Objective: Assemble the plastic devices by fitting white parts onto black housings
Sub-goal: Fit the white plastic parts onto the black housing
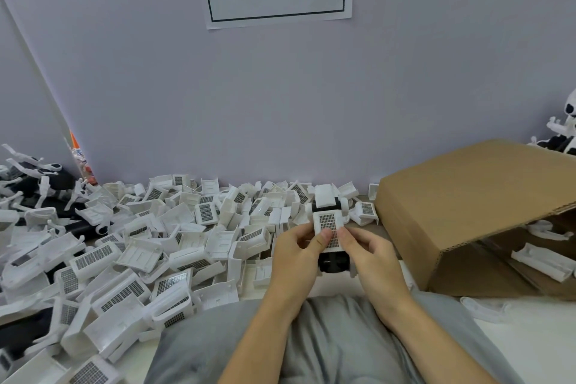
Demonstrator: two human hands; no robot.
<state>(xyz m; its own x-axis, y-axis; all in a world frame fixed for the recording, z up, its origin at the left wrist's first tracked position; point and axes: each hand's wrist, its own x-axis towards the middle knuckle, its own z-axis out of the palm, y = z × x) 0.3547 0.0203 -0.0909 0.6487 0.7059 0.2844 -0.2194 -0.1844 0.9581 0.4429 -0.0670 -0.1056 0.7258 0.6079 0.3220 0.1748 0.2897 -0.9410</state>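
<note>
White plastic grille part [328, 229], rectangular with a dark mesh face, is held against the black plastic housing [333, 260] at centre, above the grey-clad lap [327, 340]. The left hand [296, 254] grips the assembly from the left, thumb pressed on the grille. The right hand [369, 254] grips it from the right, fingers curled around the housing. A large heap of loose white grille parts [140, 256] is spread to the left and far side. An open brown cardboard box [461, 206] lies on its side at right.
</note>
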